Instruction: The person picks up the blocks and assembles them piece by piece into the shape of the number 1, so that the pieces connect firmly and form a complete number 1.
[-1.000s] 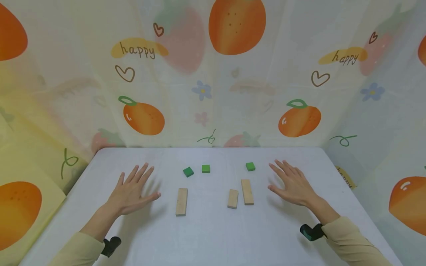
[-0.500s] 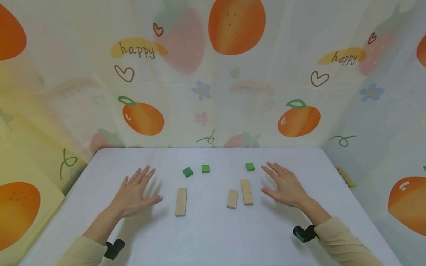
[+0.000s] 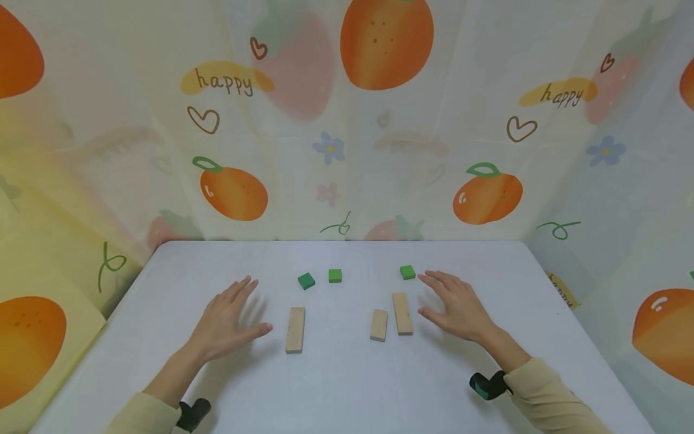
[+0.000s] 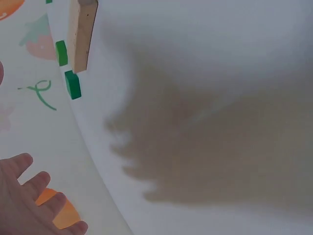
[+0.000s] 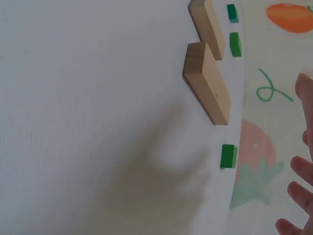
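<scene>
My left hand (image 3: 225,319) hovers over the left of the table with its fingers extended, holding nothing. Nearest its thumb lies a long wooden block (image 3: 295,330). My right hand (image 3: 455,304), also holding nothing, is spread above the right side, its fingertips close to a light green block (image 3: 408,272). Left of its thumb lie a second long wooden block (image 3: 402,313) and a shorter wooden block (image 3: 379,325). Farther back, a dark green block (image 3: 306,281) and another light green block (image 3: 335,275) sit between the hands. In the right wrist view the fingers (image 5: 301,193) show at the edge.
The white table (image 3: 336,392) ends at a patterned cloth backdrop (image 3: 293,199), which also rises along both sides. A dark wrist device (image 3: 193,415) is at the left cuff, and another dark wrist device (image 3: 488,386) at the right cuff.
Both hands have moved inward over the table, the right one leftward toward the light green block, the left one rightward and slightly nearer to me. The blocks lie where they were.
</scene>
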`<state>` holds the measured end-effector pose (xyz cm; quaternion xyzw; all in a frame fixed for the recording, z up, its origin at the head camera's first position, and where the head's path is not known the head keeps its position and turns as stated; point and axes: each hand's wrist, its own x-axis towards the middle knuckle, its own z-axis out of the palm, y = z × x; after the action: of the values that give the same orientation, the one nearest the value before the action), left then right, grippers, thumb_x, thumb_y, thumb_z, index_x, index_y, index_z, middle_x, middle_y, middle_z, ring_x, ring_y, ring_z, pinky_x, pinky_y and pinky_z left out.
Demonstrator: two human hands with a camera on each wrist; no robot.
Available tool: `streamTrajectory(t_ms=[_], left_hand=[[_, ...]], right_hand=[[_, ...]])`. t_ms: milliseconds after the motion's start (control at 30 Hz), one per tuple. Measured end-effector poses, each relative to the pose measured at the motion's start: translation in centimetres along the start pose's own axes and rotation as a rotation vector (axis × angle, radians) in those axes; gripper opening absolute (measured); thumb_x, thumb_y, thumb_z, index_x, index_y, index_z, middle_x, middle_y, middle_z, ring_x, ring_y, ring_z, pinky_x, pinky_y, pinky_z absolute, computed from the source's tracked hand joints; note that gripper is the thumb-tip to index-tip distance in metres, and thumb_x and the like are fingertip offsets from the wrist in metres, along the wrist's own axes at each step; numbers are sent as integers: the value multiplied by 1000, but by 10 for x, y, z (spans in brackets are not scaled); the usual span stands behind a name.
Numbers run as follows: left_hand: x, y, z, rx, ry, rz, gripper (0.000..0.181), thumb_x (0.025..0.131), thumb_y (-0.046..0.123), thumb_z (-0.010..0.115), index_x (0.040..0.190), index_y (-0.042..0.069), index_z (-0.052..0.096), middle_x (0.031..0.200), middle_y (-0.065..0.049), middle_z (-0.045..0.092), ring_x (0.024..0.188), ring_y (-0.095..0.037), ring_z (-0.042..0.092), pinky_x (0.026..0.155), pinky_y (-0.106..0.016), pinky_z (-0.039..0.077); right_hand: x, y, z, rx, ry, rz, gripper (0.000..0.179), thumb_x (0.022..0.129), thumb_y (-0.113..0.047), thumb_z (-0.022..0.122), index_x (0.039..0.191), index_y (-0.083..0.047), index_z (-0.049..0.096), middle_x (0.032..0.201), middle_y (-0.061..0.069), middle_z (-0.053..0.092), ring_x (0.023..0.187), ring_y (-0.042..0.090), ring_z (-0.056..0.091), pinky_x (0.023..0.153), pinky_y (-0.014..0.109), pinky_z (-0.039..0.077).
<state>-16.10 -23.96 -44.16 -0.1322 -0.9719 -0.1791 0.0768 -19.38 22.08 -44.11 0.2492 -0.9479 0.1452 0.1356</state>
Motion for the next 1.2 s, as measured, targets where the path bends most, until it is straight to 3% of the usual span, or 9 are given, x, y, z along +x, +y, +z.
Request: streamTrajectory(t_ms=[333, 767, 1200], left_hand=[[-2, 9, 10, -40, 29, 16, 91, 68, 59, 69, 138, 10, 39, 142, -15, 38, 125, -39, 38, 95, -60, 32], [-4, 21, 19, -80, 18, 14, 86, 67, 54, 73, 134, 9, 44, 135, -14, 46, 119, -37, 46, 93, -56, 36], [-3, 33, 39, -84, -6, -77, 76, 67, 48, 76, 127, 8, 52, 121, -12, 55, 109, -31, 53, 89, -47, 44]], right_hand=[[1, -6, 8, 39, 59, -59, 62, 74, -38, 72, 128, -15, 53, 127, 8, 54, 115, 30, 49, 87, 53, 41], [2, -13, 21, 56, 57, -115, 57, 75, -35, 73, 125, -15, 55, 121, 6, 57, 110, 27, 52, 83, 50, 44], [3, -22, 32, 89, 44, -123, 53, 74, -34, 73, 122, -15, 58, 119, 3, 59, 108, 24, 53, 84, 46, 45]])
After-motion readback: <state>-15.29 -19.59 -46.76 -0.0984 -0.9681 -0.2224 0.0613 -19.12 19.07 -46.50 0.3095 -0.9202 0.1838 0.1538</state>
